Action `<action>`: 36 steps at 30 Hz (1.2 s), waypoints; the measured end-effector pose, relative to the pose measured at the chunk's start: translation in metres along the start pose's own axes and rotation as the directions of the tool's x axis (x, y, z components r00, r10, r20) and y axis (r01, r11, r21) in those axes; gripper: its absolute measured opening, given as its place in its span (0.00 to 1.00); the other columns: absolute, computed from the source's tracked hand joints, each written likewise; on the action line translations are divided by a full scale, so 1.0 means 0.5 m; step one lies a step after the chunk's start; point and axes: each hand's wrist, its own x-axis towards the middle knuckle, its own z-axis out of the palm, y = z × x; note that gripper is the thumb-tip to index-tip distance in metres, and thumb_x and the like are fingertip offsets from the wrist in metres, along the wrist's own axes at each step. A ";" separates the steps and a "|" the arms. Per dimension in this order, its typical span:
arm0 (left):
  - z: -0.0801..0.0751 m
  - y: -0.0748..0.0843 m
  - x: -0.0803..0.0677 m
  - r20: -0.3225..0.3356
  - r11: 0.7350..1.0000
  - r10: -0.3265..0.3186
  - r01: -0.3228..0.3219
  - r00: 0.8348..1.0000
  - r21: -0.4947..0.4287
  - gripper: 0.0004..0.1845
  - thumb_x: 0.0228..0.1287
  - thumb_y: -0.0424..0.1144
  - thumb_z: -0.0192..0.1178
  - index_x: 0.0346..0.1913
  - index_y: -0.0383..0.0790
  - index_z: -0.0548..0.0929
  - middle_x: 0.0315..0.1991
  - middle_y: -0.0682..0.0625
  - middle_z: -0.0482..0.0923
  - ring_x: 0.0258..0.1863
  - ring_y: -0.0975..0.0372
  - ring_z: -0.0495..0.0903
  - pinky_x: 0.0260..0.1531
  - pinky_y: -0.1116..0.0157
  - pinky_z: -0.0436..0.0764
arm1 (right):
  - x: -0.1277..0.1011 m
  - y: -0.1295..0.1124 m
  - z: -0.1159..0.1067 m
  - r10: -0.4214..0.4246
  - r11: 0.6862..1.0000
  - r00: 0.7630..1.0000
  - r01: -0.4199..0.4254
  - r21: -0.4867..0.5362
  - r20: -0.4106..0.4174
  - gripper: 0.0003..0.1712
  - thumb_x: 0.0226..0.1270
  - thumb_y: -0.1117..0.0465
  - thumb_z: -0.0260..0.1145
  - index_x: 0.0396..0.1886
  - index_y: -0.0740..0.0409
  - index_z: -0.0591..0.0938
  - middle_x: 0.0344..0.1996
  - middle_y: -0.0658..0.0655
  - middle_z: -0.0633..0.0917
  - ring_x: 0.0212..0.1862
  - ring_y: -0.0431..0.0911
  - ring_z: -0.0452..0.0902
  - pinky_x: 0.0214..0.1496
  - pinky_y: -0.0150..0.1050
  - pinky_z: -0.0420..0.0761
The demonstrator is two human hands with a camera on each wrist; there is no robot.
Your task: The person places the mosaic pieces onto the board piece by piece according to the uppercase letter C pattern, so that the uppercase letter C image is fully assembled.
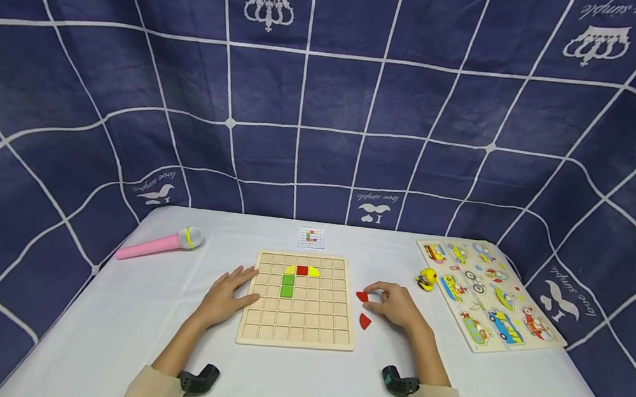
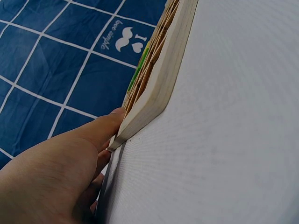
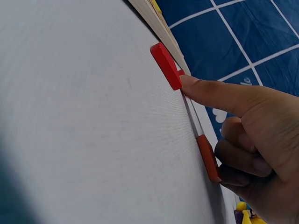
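Note:
In the head view, a wooden grid board (image 1: 296, 335) lies in the middle of the table. Two green squares (image 1: 287, 286), a red square (image 1: 302, 270) and two yellow rounded pieces (image 1: 314, 271) sit in its cells. My left hand (image 1: 224, 298) rests at the board's left edge, thumb and fingertips on the rim, fingers loosely extended. Right of the board, my right hand (image 1: 396, 305) pinches a red quarter-circle piece (image 3: 164, 65) between thumb and index finger, its other fingers curled. Another red quarter-circle piece (image 1: 365, 321) lies on the table just below that hand.
Behind the board lies a small pattern card (image 1: 311, 237). A pink toy microphone (image 1: 159, 246) is at the left. To the right are a small yellow figure (image 1: 426, 279) and a wooden vehicle puzzle board (image 1: 489, 298). A dark blue checked cloth (image 1: 339, 98) hangs behind the table.

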 end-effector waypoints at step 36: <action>0.005 -0.006 0.001 0.003 1.000 -0.001 0.001 1.000 0.014 0.35 0.57 0.50 0.63 0.65 0.39 0.68 0.66 0.44 0.62 0.68 0.47 0.52 0.66 0.48 0.44 | 0.013 -0.203 0.135 -0.345 0.939 0.933 0.342 -0.045 -0.106 0.16 0.54 0.51 0.70 0.42 0.50 0.84 0.08 0.42 0.58 0.13 0.34 0.48 0.13 0.28 0.51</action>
